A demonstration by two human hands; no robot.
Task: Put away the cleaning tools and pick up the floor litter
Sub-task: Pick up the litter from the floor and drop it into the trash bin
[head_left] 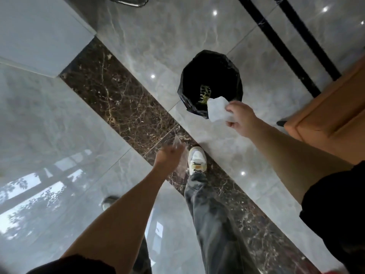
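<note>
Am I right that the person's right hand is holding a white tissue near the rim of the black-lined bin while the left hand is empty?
Not quite. In the head view the right hand does hold the white tissue at the near rim of the black-lined bin, but the left hand is not empty: it grips a piece of clear plastic wrapper.
</note>
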